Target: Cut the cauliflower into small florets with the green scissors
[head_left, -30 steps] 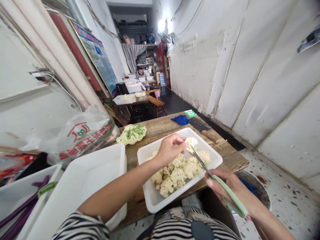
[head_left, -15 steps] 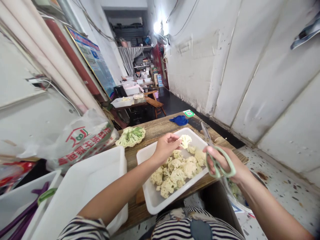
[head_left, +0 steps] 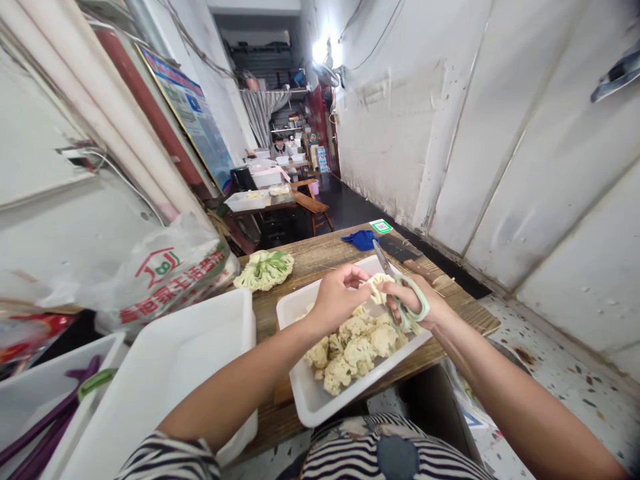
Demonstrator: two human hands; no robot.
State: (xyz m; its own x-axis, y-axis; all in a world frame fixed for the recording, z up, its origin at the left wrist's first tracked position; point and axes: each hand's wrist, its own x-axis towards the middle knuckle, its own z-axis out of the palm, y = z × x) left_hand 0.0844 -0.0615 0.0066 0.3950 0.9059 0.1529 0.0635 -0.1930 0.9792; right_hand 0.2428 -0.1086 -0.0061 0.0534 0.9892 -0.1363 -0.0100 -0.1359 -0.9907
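Note:
My left hand [head_left: 345, 293] pinches a cauliflower floret [head_left: 380, 287] above the far side of a white plastic tray [head_left: 311, 410]. Scissors [head_left: 419, 300] with pale green handles are in my right hand [head_left: 403, 297], their blades pointing away and up past the tray's far edge. The fingers of my right hand also touch the floret's right side. Below both hands, a pile of cut cauliflower florets [head_left: 360, 347] fills much of the tray. A larger piece of cauliflower [head_left: 264, 270], stem side up, rests on the wooden table [head_left: 315, 250] to the left.
A white bin [head_left: 200, 340] stands left, beside another holding purple long vegetables [head_left: 45, 433]. Behind them sits a printed plastic bag [head_left: 170, 273]. A blue cloth [head_left: 361, 240] and a dark-bladed knife [head_left: 400, 249] lie at the table's far end. A person [head_left: 280, 148] sits farther back.
My right hand has moved left with the scissors, from the tray's right edge to the floret. My left hand still holds the floret, slightly shifted right.

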